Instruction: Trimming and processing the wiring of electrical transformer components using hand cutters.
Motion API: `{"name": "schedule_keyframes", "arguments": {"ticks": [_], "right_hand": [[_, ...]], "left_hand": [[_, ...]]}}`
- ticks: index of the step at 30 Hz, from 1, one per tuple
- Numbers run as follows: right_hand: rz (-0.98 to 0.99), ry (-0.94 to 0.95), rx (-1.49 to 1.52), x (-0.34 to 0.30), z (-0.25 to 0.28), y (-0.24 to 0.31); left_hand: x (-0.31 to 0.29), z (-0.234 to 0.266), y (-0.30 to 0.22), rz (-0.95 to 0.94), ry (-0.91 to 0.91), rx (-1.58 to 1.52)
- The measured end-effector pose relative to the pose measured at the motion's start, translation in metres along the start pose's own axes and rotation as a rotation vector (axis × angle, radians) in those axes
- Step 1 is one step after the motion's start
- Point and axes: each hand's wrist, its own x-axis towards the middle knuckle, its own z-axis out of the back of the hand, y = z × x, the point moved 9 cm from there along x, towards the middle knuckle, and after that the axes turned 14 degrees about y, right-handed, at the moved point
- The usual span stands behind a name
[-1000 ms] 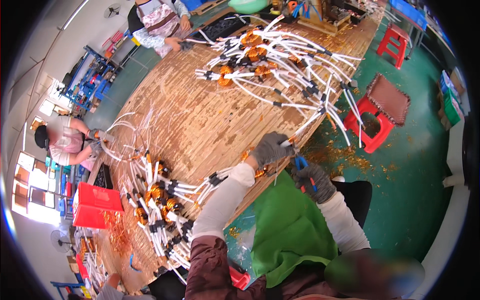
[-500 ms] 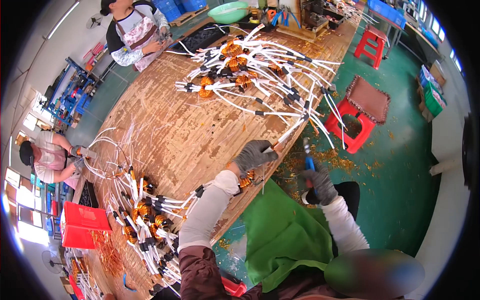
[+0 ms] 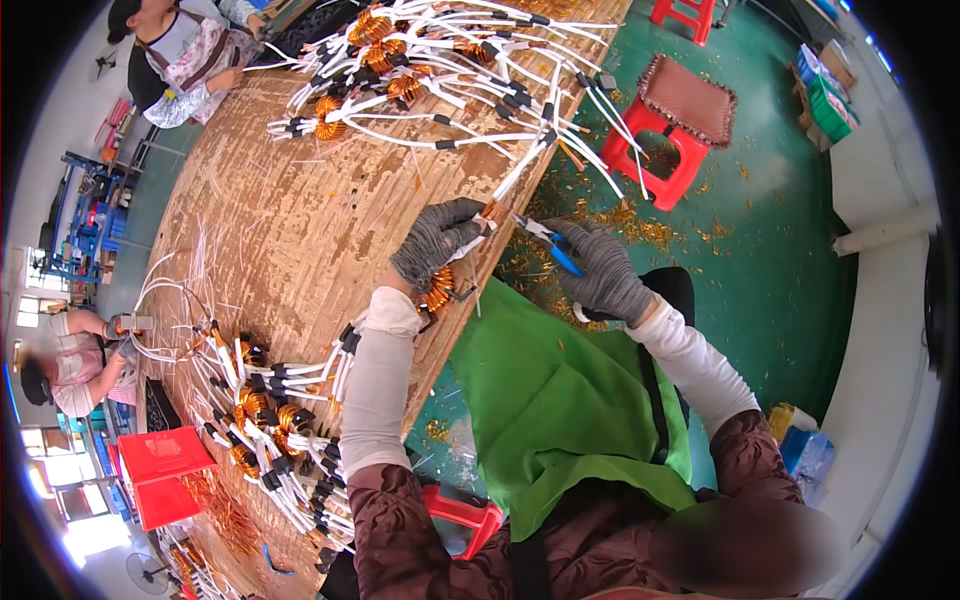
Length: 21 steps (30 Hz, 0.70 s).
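left hand (image 3: pixel 432 245), in a grey glove, is closed at the table's edge, its thumb and fingers pinching a white-and-copper wire end (image 3: pixel 486 224). right hand (image 3: pixel 605 270), gloved the same way, is curled around the blue handles of a pair of pliers (image 3: pixel 566 260); the metal nose points left toward the pinched end and sits near it, though i cannot tell whether its tips are parted.

just below the left hand, a copper-wound coil (image 3: pixel 438 290) lies on the worn wooden table (image 3: pixel 300 220), close to the edge. beyond the hand, white wires (image 3: pixel 515 178) slant up to a big heap of coils (image 3: pixel 383 55) with white leads and black sleeves; whether they join the pinched end is hidden by the glove. another pile of coils (image 3: pixel 251 405) lies to the left of the forearm, beside a red box (image 3: pixel 170 470).

green cloth (image 3: pixel 560 390) covers the lap. on the floor to the right, copper-coloured scraps (image 3: pixel 645 232) are scattered near a red stool (image 3: pixel 690 165) with a brown cushion (image 3: pixel 688 100). one co-worker (image 3: pixel 195 60) is at the table's far side, another (image 3: pixel 92 372) at its left.
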Motion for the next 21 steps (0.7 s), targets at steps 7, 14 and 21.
{"name": "schedule_keyframes", "arguments": {"ticks": [7,14,21], "right_hand": [[-0.044,0.050,-0.140,0.008,-0.005,0.013],[-0.146,0.183,-0.267,0.026,-0.011,0.009],[-0.137,0.183,-0.309,0.020,-0.007,0.020]], "left_hand": [[-0.004,-0.008,-0.008,-0.058,0.009,0.033],[-0.006,-0.005,-0.009,-0.061,0.003,-0.075],[-0.007,-0.009,-0.018,-0.085,-0.027,-0.213]]}}
